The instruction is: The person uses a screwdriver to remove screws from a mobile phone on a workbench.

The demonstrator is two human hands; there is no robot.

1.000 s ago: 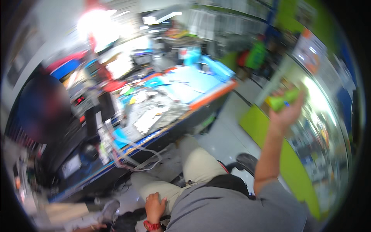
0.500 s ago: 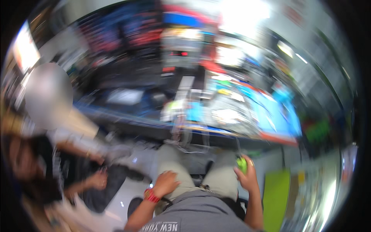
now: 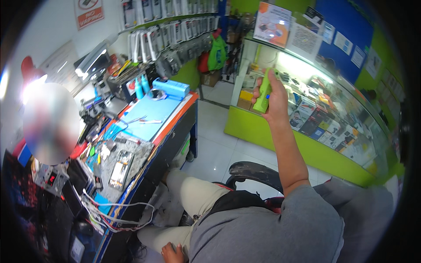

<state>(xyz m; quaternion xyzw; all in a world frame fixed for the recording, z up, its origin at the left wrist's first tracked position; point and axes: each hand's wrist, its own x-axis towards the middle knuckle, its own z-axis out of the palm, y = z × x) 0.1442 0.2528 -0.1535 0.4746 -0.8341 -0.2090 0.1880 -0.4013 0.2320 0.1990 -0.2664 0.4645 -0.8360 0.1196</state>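
Observation:
My right hand [image 3: 278, 97] is raised at the end of a stretched arm, its fingers wrapped round a slim lime-green handheld device [image 3: 262, 97] with a small blue lit display. Behind it stands the glass display counter; the device appears in front of the glass. Low in the picture, my left hand [image 3: 173, 253] rests by my thigh with bare fingers loosely apart and nothing seen in it. On the workbench to the left lies a phone [image 3: 121, 170] with its insides exposed.
The workbench carries a light-blue mat [image 3: 153, 113], a blue box [image 3: 171, 87], tools, and a looped white cable [image 3: 144, 204]. A green-based glass display counter [image 3: 254, 127] stands to the right. A black chair armrest [image 3: 256, 170] is beside me. Packaged accessories hang on the far wall.
The view has swung right, away from the person seated at left. My right hand has risen from beside my leg to an outstretched reach, still gripping the green device.

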